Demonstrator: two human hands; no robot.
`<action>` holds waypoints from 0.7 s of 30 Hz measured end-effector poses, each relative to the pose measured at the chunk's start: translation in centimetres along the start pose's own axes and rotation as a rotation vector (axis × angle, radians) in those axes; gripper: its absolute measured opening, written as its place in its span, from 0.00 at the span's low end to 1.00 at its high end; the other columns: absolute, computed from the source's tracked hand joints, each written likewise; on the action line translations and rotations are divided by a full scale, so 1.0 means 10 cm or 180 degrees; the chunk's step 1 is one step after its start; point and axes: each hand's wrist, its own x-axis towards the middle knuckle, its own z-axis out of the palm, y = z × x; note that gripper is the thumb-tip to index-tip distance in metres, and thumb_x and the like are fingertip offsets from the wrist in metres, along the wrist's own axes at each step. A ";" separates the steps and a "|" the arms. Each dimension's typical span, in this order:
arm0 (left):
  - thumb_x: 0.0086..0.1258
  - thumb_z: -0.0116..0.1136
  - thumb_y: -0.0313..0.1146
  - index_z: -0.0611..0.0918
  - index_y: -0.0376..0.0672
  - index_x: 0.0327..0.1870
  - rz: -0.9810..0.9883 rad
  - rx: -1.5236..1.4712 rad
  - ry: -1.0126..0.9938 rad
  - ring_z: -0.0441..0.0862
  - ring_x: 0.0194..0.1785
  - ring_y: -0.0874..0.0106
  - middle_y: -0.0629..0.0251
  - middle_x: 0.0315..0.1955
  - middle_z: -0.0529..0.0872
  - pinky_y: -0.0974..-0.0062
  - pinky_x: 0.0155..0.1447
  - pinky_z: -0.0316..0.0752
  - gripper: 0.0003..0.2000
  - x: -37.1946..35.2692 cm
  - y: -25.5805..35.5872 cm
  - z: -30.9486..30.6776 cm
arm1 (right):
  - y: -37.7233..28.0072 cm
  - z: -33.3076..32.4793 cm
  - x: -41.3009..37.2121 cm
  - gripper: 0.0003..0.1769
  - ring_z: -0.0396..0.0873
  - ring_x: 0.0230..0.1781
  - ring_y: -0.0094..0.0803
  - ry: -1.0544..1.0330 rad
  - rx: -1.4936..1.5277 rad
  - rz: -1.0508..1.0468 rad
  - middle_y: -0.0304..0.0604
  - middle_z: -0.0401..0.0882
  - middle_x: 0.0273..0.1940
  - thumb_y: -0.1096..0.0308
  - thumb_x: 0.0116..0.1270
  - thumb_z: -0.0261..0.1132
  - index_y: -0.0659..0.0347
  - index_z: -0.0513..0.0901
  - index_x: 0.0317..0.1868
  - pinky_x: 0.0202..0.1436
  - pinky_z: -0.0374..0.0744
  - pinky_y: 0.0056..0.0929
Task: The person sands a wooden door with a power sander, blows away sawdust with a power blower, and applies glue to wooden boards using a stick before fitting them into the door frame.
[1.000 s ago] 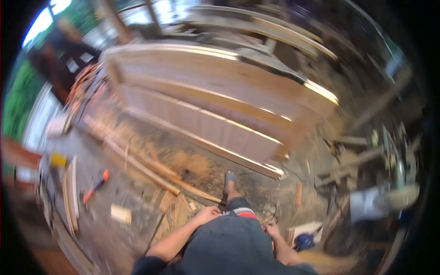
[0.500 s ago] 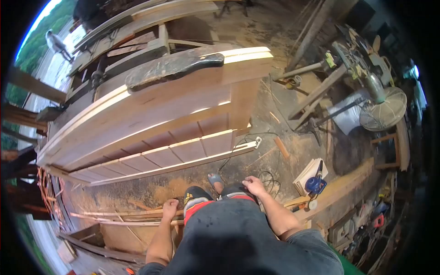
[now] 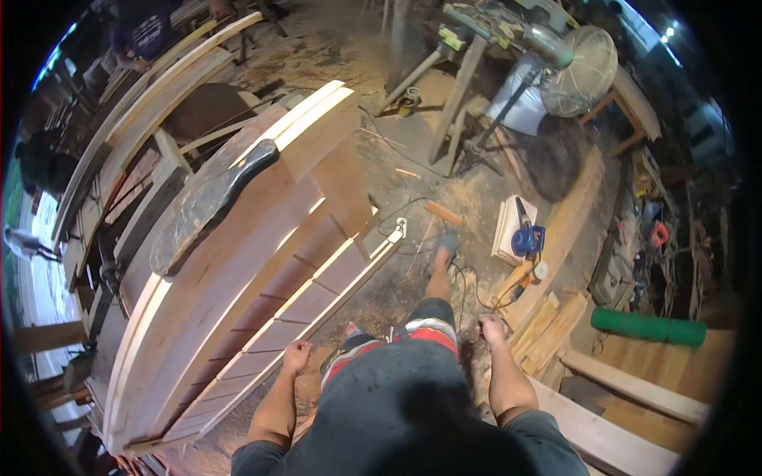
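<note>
My left hand (image 3: 297, 358) hangs at my left side with its fingers curled, close to the near edge of a long slatted wooden panel (image 3: 262, 333). On my right, my right hand (image 3: 491, 328) is also curled, beside my thigh and left of some wood pieces (image 3: 548, 321). Whether anything small lies inside either hand is hidden. A blue power tool (image 3: 527, 239) rests by a stack of thin boards (image 3: 506, 230), ahead of my right hand.
A dark flat piece (image 3: 210, 202) lies along the large wooden structure. A power strip (image 3: 400, 228) is at the panel's end, with cords on the floor. A fan (image 3: 582, 70), a green roll (image 3: 647, 327) and a long plank (image 3: 635, 385) are to the right. People work at upper left.
The view has turned to the right, and the panel now runs diagonally on the left. One foot is stretched forward. The green roll has come into view.
</note>
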 end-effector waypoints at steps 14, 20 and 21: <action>0.72 0.65 0.37 0.87 0.34 0.36 -0.0017 0.1614 -0.0740 0.83 0.25 0.74 0.62 0.24 0.87 0.74 0.28 0.74 0.12 0.73 2.36 1.01 | 1.60 -0.14 0.51 0.21 0.87 0.39 0.43 -0.0915 -0.1654 -0.0396 0.49 0.88 0.35 0.52 0.69 0.66 0.64 0.88 0.45 0.47 0.81 0.40; 0.72 0.68 0.31 0.84 0.39 0.39 0.0836 0.0294 -0.1734 0.87 0.33 0.72 0.62 0.32 0.89 0.70 0.39 0.82 0.07 1.46 3.33 2.49 | 0.63 -1.16 1.09 0.25 0.82 0.57 0.53 0.0614 -0.0218 0.0384 0.56 0.85 0.56 0.49 0.68 0.62 0.59 0.86 0.55 0.62 0.79 0.46; 0.72 0.67 0.28 0.84 0.37 0.39 0.0932 0.0126 -0.1773 0.86 0.32 0.71 0.63 0.31 0.88 0.71 0.39 0.83 0.04 1.54 3.51 2.66 | 0.64 -1.18 1.18 0.23 0.85 0.51 0.47 0.0945 -0.0149 0.0267 0.54 0.87 0.52 0.51 0.69 0.64 0.59 0.87 0.55 0.58 0.80 0.43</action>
